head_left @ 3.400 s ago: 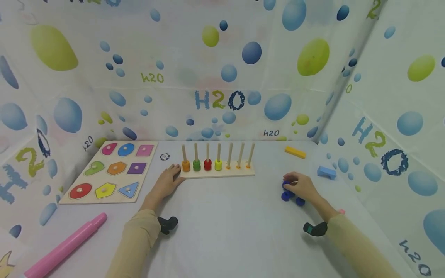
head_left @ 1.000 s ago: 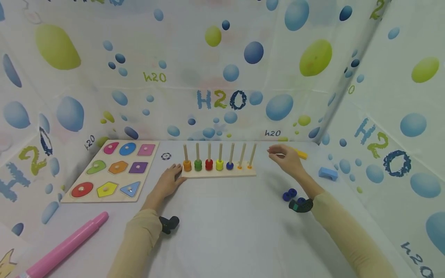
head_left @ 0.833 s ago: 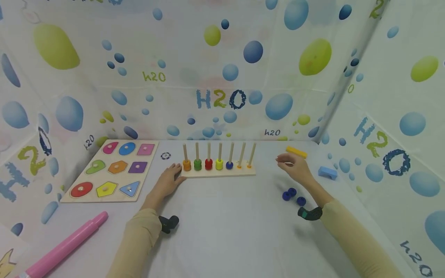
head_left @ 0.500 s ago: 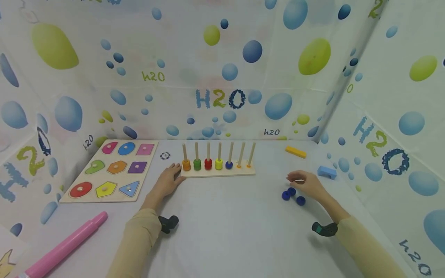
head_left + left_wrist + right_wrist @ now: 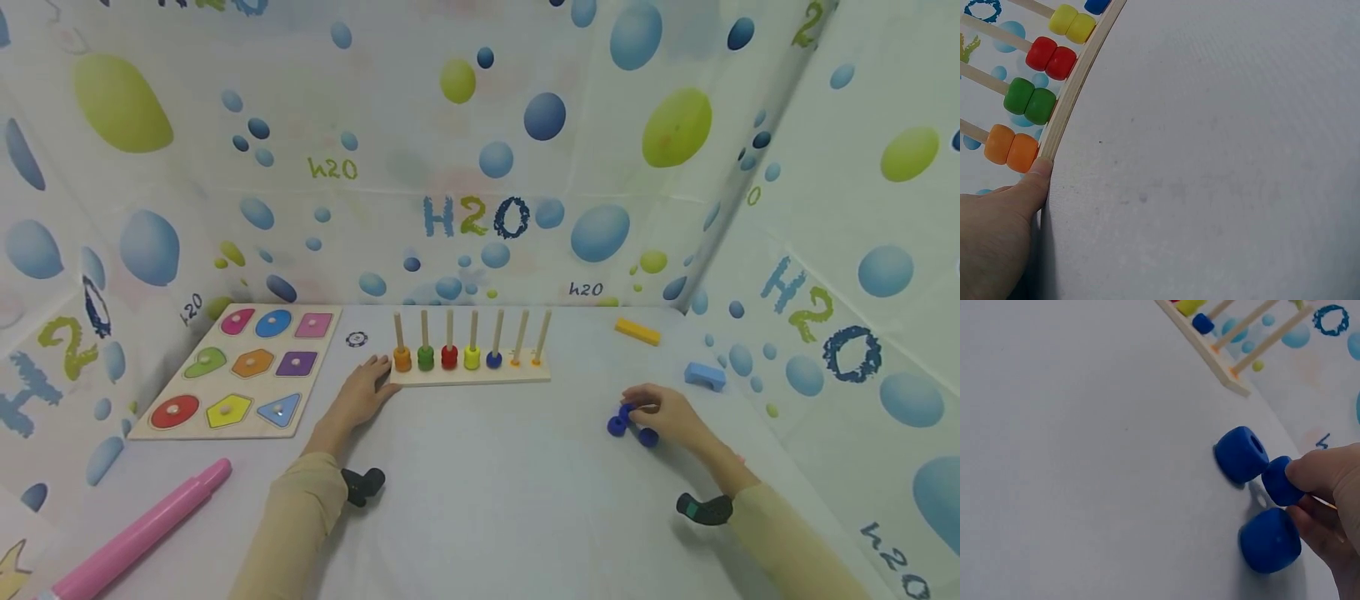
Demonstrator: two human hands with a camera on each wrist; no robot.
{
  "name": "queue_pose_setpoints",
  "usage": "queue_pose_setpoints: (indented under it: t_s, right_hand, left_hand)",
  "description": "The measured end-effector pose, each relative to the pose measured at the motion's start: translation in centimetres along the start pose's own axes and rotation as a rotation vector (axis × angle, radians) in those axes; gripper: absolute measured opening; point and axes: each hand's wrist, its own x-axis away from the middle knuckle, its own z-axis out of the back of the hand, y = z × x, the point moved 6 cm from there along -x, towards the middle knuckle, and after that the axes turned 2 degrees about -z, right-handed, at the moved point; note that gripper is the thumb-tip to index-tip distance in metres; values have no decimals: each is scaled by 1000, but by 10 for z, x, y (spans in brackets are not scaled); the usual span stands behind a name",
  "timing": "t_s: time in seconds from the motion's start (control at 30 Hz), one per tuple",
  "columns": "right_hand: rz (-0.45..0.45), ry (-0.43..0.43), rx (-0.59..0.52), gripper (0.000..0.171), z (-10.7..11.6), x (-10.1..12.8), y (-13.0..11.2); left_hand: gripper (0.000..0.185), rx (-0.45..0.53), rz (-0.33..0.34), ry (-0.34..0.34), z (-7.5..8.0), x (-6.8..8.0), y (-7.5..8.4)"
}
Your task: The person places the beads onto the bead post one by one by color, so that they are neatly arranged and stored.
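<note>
A: On the left, our left hand [image 5: 362, 393] lies flat with straight fingers, its thumb [image 5: 1034, 181] touching the near left corner of the wooden peg rack [image 5: 469, 372]. It holds nothing.

B: What sits on the rack?

A: We see 7 pegs; from the left, orange [image 5: 402, 360], green [image 5: 425, 359], red [image 5: 448, 357] and yellow beads [image 5: 471, 357], then 1 blue bead [image 5: 493, 360]. The last 2 pegs are bare.

B: And on the right?

A: Our right hand [image 5: 667, 412] pinches 1 blue bead [image 5: 1280, 481] between fingertips. 2 more blue beads lie on the table [image 5: 487, 475] just beside it: 1 [image 5: 1240, 454] toward the rack, 1 [image 5: 1270, 540] under the fingers.
</note>
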Motion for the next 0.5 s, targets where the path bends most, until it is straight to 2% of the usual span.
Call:
queue_pose_setpoints:
  t_s: [0.2,0.5]
  right_hand:
    - [42,84,-31,32,8,-30,-32]
    - [193,195,-108,30,-3,-98,-123]
  left_hand:
    - [59,-2,4,2,0,0,0]
    - [59,-9,1,-5,-1,-1,-1]
